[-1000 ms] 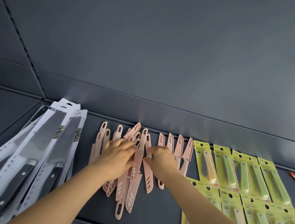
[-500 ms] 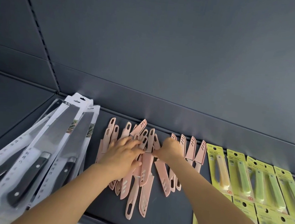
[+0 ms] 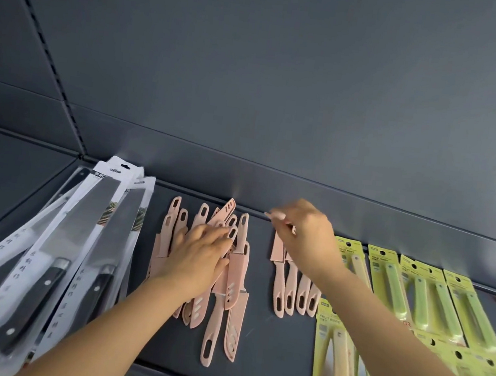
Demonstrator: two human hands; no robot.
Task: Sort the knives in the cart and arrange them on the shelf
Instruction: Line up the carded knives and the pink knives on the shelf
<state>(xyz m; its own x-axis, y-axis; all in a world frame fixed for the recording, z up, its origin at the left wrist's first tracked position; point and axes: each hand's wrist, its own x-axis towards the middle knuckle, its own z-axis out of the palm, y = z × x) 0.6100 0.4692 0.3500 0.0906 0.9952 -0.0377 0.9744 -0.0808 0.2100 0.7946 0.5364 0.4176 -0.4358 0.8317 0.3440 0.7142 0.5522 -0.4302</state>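
Left hand (image 3: 201,256) lay flat, palm down, left of frame centre. Its fingers were straight and spread a little, pressing on the pink knife pile (image 3: 236,267). The forearm ran in from the lower left.

Right hand (image 3: 305,240) was raised just right of centre, wrist bent, over the upper ends of the row of four pink knives (image 3: 291,288). Its fingers were motion-blurred, so could not tell whether they pinched anything or just touched. The forearm came in from the lower right.

The pile was messy: sheathed pink knives overlapping, some handle-up and some handle-down, with two sticking out toward the bottom. The row of four was neat, side by side with handles toward the bottom, set apart from the pile by a strip of bare shelf (image 3: 269,345).

Packaged black-handled knives (image 3: 47,257) were fanned out at the left. Yellow-green carded fruit knives (image 3: 414,287) lay in rows at the right, just beside the row of four. All sat on the dark shelf under the grey back panel (image 3: 281,99).
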